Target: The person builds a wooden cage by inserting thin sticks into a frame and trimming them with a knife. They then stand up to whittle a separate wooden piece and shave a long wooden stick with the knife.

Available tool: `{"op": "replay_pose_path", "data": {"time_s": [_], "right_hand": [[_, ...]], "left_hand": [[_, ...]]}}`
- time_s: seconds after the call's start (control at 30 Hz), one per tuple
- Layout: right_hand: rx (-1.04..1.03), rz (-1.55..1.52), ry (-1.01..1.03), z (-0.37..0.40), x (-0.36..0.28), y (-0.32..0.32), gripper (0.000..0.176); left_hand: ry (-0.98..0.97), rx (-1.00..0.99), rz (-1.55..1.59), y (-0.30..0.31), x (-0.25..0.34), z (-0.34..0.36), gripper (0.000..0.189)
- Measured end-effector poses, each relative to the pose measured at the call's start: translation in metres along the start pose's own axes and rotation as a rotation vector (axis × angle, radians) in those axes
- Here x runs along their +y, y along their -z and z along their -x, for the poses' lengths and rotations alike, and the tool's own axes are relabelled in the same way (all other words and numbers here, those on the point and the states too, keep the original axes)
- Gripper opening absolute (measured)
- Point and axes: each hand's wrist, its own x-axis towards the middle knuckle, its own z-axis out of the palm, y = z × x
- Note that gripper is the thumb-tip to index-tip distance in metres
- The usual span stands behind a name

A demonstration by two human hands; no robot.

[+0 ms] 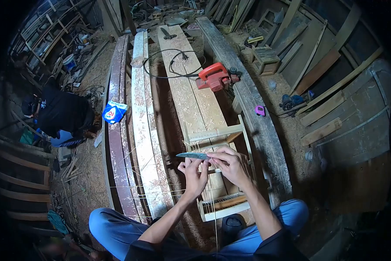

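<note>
My right hand (pixel 231 164) is closed around the handle end of a knife (pixel 192 155), whose dark blade points left and lies nearly level. Just below the blade, my left hand (pixel 195 176) pinches a thin pale strip (pixel 215 226) that trails down towards my lap. The fingertips of both hands almost meet, hiding where blade and strip come together. Under my hands lies a small wooden frame (pixel 216 216) with slats and thin strands across it. More thin strands stretch out to the left over the boards.
A red power planer (pixel 216 78) with a black cord rests beyond the frame. Shavings cover the long planks (pixel 145 130). A blue-and-white packet (pixel 113 112) lies left, a pink tape measure (pixel 260 110) right. Another person (pixel 62 108) crouches at the left.
</note>
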Motion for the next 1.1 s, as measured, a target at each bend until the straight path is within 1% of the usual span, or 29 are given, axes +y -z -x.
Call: {"op": "replay_pose_path", "data": {"time_s": [0.07,0.17,0.27,0.37,0.43,0.47,0.57,0.6,0.67,0.73,0.77,0.8,0.87,0.93,0.97,1.0,1.07,1.1], "right_hand": [[0.017,0.008,0.004,0.001,0.002,0.003,0.024],[0.015,-0.002,-0.053,0.003,0.000,0.006,0.023],[-0.005,0.050,-0.054,0.003,-0.005,0.014,0.023],[0.039,0.032,-0.062,0.007,0.002,0.012,0.022],[0.055,0.015,-0.010,0.008,0.008,0.011,0.028],[0.054,0.014,-0.009,0.010,0.009,0.013,0.028],[0.089,0.004,-0.179,0.013,0.008,0.022,0.043],[0.089,0.004,-0.179,0.014,0.010,0.027,0.043],[0.300,0.267,-0.144,0.013,0.017,0.048,0.037],[0.536,0.311,-0.294,0.009,0.023,0.094,0.035],[0.483,0.298,-0.360,0.013,0.021,0.109,0.041],[0.485,0.300,-0.351,0.016,0.017,0.104,0.041],[0.338,0.323,-0.206,0.025,0.002,0.075,0.045],[0.143,0.152,-0.315,0.027,-0.011,0.044,0.049],[0.110,0.134,-0.232,0.026,-0.013,0.028,0.050],[0.041,0.043,-0.296,0.026,-0.020,0.018,0.051],[0.016,0.008,-0.278,0.025,-0.017,0.002,0.051],[0.021,0.007,-0.275,0.022,-0.019,0.000,0.051]], "left_hand": [[0.019,-0.032,-0.066,-0.001,-0.001,0.001,0.011],[0.067,-0.046,-0.074,0.000,0.000,0.000,0.012],[0.068,-0.052,-0.101,-0.001,-0.002,0.001,0.013],[0.055,-0.027,-0.095,-0.002,0.003,0.000,0.011],[0.049,-0.005,-0.083,-0.002,0.003,-0.001,0.011],[0.043,0.016,-0.072,-0.002,0.003,-0.001,0.011],[0.049,-0.029,-0.156,-0.002,-0.006,0.002,0.012],[0.050,-0.029,-0.156,0.000,-0.003,0.001,0.012],[0.087,0.024,-0.081,0.004,0.005,-0.001,0.014],[0.081,0.043,-0.091,0.010,-0.001,0.003,0.016],[0.090,0.033,-0.081,0.010,-0.001,0.004,0.016],[0.098,0.020,-0.064,0.008,0.000,0.003,0.017],[0.085,0.018,-0.038,0.002,0.005,-0.002,0.017],[0.062,0.032,-0.086,-0.005,0.007,-0.003,0.017],[0.094,0.008,-0.119,-0.003,0.010,-0.004,0.016],[0.089,-0.031,-0.188,-0.003,-0.005,0.000,0.015],[0.009,0.072,-0.089,-0.008,-0.006,0.004,0.014],[0.003,0.071,-0.090,-0.008,-0.005,0.003,0.014]]}}
